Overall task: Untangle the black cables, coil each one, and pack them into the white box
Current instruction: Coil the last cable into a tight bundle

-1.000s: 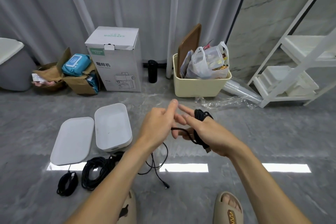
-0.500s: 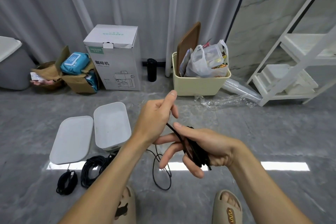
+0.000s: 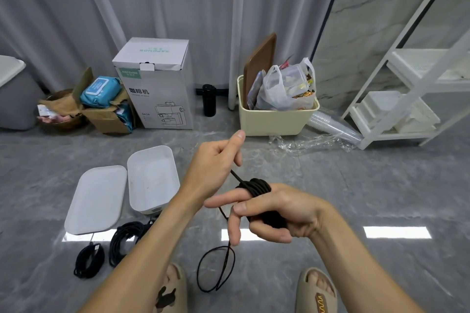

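Above the grey marble floor, the black cable was wound around the right hand, the left hand pinching its strand, near the open white box.

Black cable wound round the right fingers; beyond the left fingers, a cream bin. White box and lid on grey marbled floor. Tan patterned slippers.
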`<state>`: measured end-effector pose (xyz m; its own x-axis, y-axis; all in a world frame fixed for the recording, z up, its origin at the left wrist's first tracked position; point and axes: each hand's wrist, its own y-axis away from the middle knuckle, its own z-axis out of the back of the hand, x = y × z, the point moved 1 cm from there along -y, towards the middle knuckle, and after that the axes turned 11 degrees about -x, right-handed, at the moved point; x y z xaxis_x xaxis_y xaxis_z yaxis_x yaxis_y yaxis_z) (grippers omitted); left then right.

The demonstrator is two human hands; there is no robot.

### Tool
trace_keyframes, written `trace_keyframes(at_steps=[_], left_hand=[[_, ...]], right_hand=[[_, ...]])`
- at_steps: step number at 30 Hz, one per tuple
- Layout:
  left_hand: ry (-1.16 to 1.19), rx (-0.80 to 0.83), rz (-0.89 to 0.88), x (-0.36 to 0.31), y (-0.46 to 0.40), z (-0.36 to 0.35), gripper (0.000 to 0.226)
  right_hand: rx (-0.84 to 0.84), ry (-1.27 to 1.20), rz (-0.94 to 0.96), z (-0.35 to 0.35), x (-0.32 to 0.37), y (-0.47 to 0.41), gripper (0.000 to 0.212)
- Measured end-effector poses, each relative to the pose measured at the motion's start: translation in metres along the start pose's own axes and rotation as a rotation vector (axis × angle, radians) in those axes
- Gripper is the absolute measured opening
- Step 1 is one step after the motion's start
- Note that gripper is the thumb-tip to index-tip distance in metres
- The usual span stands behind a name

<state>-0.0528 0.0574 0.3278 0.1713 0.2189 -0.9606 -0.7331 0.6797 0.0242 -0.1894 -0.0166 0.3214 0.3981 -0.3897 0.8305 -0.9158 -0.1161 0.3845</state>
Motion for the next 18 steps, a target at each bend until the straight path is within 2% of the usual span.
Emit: trace_keyframes(at_steps=[6,9,12,14,16,18], left_hand=[[0.159,0.083,0.028,0.004,0.003,-0.007,0.034],[0.29,0.095,0.086,0.005,0.007,-0.01,0.042],[0.453,0.211,0.168,0.008,0.013,-0.011,0.058],[0.447,0.258,0.169,0.011,0.016,-0.013,0.053],[0.446,0.275,0.209,0.012,0.018,-0.016,0.043],[0.479,0.304,0.262,0.005,0.019,-0.018,0.044]], right_hand=[[0.121,-0.211,0.184,0.0,-0.005,-0.006,0.042],[0.083,-0.314,0.259,-0.003,-0.006,-0.011,0.042],[0.068,-0.476,0.351,-0.003,-0.002,-0.014,0.042],[0.059,-0.555,0.394,-0.003,0.002,-0.016,0.043],[0.119,-0.697,0.407,-0.003,0.003,-0.018,0.043],[0.171,-0.812,0.404,-0.002,0.004,-0.019,0.045]])
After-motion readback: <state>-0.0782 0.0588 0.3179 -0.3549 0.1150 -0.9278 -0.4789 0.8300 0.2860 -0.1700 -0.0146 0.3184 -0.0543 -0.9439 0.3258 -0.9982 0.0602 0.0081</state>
